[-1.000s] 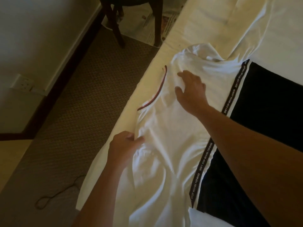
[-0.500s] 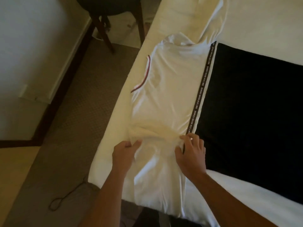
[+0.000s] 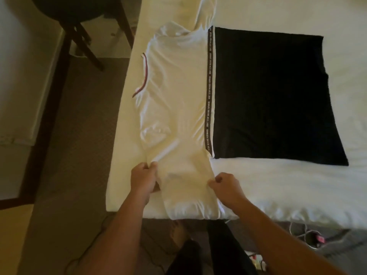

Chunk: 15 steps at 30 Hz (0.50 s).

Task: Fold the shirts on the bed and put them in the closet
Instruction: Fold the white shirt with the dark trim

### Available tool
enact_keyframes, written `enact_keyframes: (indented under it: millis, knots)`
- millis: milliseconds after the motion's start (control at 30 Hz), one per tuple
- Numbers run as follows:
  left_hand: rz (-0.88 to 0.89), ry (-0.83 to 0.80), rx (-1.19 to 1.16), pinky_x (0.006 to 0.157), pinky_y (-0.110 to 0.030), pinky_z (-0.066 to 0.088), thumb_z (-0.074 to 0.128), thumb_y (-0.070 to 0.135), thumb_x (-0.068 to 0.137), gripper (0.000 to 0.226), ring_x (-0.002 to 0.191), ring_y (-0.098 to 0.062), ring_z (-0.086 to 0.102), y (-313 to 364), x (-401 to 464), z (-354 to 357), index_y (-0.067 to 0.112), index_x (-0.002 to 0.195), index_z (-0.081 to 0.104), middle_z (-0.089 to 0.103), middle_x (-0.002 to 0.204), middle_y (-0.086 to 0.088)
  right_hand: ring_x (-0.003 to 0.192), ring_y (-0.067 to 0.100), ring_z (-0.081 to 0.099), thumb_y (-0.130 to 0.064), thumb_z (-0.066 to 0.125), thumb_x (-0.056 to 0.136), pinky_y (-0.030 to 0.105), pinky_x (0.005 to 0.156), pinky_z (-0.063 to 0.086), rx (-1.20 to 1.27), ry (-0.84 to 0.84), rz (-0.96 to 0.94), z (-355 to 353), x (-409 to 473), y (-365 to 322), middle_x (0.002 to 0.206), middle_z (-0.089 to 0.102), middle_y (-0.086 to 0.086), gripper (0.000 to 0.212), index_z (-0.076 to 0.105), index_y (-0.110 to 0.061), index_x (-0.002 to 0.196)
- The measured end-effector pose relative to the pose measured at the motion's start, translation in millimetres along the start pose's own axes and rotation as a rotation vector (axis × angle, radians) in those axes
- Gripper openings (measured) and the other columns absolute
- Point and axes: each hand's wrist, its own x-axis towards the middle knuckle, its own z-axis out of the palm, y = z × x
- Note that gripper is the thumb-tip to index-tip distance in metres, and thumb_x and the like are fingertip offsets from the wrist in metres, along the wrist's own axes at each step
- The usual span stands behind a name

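Head view: white shirt [image 3: 174,108] lies flat on the bed [image 3: 278,185] along its left edge; long axis runs away from the person, collar end far, hem end near, the hem hanging a little over the bed's near edge; soft thin knit, lightly creased, folded into a long narrow panel; a red-trimmed neckline [image 3: 144,74] shows at the shirt's left side, curved; a black printed tape [image 3: 209,90] with small white lettering runs straight down the shirt's right edge, parallel to the long axis.

Black part of the shirt [image 3: 274,96] spreads to the right of the tape, touching it; matte, smooth, roughly square, slightly skewed at the far right corner.

Left hand [image 3: 143,179] pinches the shirt's left edge near the hem, thumb and curled fingers closed on the cloth; right hand [image 3: 225,184] pinches the right edge at about the same level, fingers curled on the fabric; both grips grasping the shirt, forearms reaching in from below.

Bed cover white, faintly textured, rumpled along the near edge.

Dark wooden chair [image 3: 87,26] stands on patterned carpet [image 3: 65,155] left of the bed; cables [image 3: 303,233] lie on the floor at lower right.
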Motion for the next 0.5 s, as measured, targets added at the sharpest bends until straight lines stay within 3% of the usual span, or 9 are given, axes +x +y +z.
enact_keyframes:
  millis: [67, 133, 233, 300, 500]
  knots:
    - [0.000, 0.048, 0.062, 0.075, -0.057, 0.061, 0.062, 0.032, 0.098, 0.025, 0.083, -0.035, 0.066, -8, -2, 1, 0.011, 0.085, 0.064, 0.067, 0.089, -0.016, 0.077, 0.018, 0.064, -0.035, 0.065, 0.093, 0.033, 0.073, 0.054, 0.029, -0.043, -0.024, -8, 2, 3, 0.086, 0.068, 0.004, 0.024, 0.069, -0.011, 0.094]
    - [0.028, 0.127, 0.146, 0.081, -0.053, 0.059, 0.061, 0.030, 0.094, 0.011, 0.088, -0.033, 0.064, -3, -8, 5, 0.019, 0.095, 0.063, 0.067, 0.098, -0.011, 0.074, 0.012, 0.062, -0.040, 0.065, 0.094, 0.027, 0.066, 0.050, -0.007, -0.041, -0.062, -20, 0, 6, 0.084, 0.066, -0.003, 0.024, 0.067, -0.016, 0.093]
    - [0.135, 0.320, 0.386, 0.086, -0.046, 0.050, 0.065, 0.029, 0.087, 0.033, 0.106, -0.036, 0.055, 11, -22, 16, 0.019, 0.117, 0.053, 0.055, 0.117, -0.010, 0.073, 0.010, 0.061, -0.041, 0.061, 0.095, 0.031, 0.070, 0.054, -0.118, 0.107, -0.118, -47, 1, 21, 0.083, 0.064, -0.006, 0.018, 0.064, -0.024, 0.091]
    - [0.314, 0.382, 0.551, 0.088, -0.049, 0.045, 0.068, 0.030, 0.087, 0.045, 0.115, -0.040, 0.050, 22, -33, 30, 0.017, 0.125, 0.050, 0.051, 0.125, -0.014, 0.078, 0.013, 0.062, -0.035, 0.058, 0.097, 0.036, 0.076, 0.057, -0.227, 0.205, -0.148, -71, 5, 40, 0.090, 0.065, -0.005, 0.015, 0.064, -0.022, 0.100]
    - [0.915, 0.036, 0.923, 0.084, -0.043, 0.047, 0.067, 0.036, 0.087, 0.038, 0.105, -0.031, 0.056, 49, -45, 106, 0.018, 0.119, 0.060, 0.058, 0.115, -0.006, 0.111, 0.027, 0.055, -0.022, 0.058, 0.093, 0.041, 0.090, 0.052, -0.677, 0.419, -0.201, -149, 38, 101, 0.123, 0.056, 0.007, 0.035, 0.054, -0.017, 0.128]
